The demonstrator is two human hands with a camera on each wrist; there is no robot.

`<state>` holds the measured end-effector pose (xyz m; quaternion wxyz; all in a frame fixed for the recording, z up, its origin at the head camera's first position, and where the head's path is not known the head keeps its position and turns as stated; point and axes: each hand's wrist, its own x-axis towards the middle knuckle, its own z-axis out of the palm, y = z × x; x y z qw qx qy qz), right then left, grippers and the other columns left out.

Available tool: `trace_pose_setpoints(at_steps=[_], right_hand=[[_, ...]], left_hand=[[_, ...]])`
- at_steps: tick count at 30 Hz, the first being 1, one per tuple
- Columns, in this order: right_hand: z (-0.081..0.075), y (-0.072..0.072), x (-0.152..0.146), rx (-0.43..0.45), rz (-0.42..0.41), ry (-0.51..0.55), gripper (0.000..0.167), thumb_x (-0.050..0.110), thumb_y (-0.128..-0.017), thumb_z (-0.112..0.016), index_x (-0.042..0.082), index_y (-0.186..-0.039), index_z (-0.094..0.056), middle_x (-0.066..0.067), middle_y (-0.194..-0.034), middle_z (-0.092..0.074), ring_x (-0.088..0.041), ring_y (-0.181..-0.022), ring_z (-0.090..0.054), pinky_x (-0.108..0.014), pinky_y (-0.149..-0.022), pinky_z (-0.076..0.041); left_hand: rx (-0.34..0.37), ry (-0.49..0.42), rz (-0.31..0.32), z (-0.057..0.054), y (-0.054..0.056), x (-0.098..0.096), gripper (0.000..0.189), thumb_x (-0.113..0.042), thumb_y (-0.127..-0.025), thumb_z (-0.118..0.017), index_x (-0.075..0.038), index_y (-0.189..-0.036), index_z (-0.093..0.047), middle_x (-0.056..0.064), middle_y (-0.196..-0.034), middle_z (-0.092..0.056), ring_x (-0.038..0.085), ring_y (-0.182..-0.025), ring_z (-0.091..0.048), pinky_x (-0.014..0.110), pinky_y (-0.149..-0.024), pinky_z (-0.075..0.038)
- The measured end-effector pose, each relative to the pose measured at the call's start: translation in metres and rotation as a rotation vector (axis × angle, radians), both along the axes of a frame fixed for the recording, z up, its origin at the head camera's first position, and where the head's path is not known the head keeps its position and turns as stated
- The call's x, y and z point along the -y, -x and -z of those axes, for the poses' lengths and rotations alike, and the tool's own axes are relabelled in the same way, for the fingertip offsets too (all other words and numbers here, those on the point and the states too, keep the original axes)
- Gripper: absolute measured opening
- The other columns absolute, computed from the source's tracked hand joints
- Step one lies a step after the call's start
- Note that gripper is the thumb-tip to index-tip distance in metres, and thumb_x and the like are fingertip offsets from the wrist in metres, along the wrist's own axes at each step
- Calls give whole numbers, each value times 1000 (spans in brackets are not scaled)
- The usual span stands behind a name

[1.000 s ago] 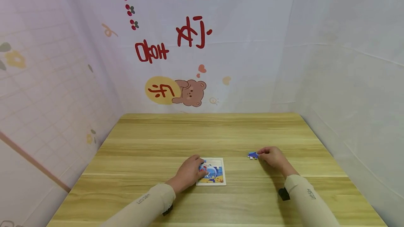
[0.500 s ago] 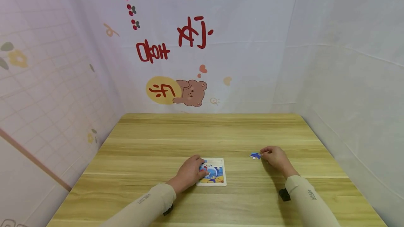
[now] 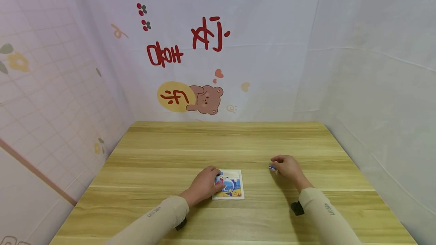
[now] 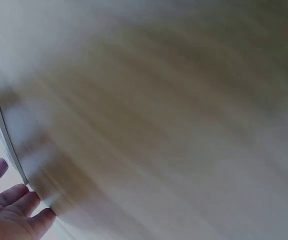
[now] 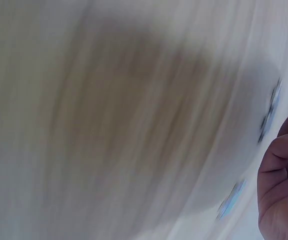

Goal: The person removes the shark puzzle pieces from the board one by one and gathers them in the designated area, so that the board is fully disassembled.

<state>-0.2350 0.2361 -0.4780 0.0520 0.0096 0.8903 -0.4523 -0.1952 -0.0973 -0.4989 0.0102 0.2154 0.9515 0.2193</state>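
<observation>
A small jigsaw puzzle [image 3: 237, 185] with a blue and yellow sea picture in a pale frame lies flat at the table's middle. My left hand [image 3: 202, 183] holds its left side, the thumb over the picture. In the left wrist view, bent fingers [image 4: 21, 200] meet the frame's thin edge [image 4: 6, 132]. To the right, my right hand [image 3: 286, 167] pinches a blue puzzle piece [image 3: 272, 168], partly hidden under thumb and forefinger. The right wrist view shows curled fingers [image 5: 279, 165] beside a blurred dark-blue piece [image 5: 270, 110]; another blurred bluish shape [image 5: 231, 200] lies nearer.
A wood-grain table [image 3: 170, 143] carries everything. White printed cloth [image 3: 272, 18] rises behind it, with more cloth along the left and right sides. A dark wrist camera [image 3: 297, 208] sits under the right wrist.
My right hand first shifts slightly right with the piece, then comes left over it, so less of the piece shows now. The left hand and the framed puzzle stay in place.
</observation>
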Motion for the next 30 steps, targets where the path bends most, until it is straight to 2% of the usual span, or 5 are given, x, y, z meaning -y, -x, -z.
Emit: trace_pose_setpoints(at_steps=[7,14,18,24,30], right_hand=[[-1,0,47,-2,-15,74,25,9,-96,-63,-6,-115,-68,-17,-92,-67,-24,-65,-60,-34,-61,-50],[0,-4,100,16,-39,111,20,9,-94,-65,-1,-110,-72,-11,-84,-66,-22,-63,-58,-28,-53,-45],[2,-9,124,43,-75,147,21,10,-94,-66,-1,-111,-71,-8,-83,-66,-18,-64,-57,-27,-54,-46],[8,-14,146,74,-119,185,21,10,-94,-66,-1,-111,-71,-5,-81,-65,-14,-62,-55,-24,-53,-45],[13,-18,156,60,-144,163,20,10,-91,-68,-1,-107,-73,-3,-73,-64,-11,-59,-55,-24,-52,-45]], left_hand=[[-4,-43,-24,-2,-2,14,59,-37,-91,-72,3,-133,-58,25,-139,-51,42,-129,-48,54,-105,-40],[12,-56,-21,-2,-2,24,62,-40,-92,-71,4,-133,-57,25,-137,-52,41,-127,-50,54,-104,-40],[26,-43,-26,-2,0,23,62,-41,-92,-70,3,-134,-57,24,-138,-52,40,-127,-50,53,-104,-40],[-7,-13,-15,-2,0,23,59,-39,-91,-71,3,-132,-59,25,-136,-53,41,-126,-50,53,-104,-41],[-12,8,-5,0,-1,22,57,-38,-92,-70,2,-130,-61,25,-136,-54,40,-126,-50,52,-104,-41]])
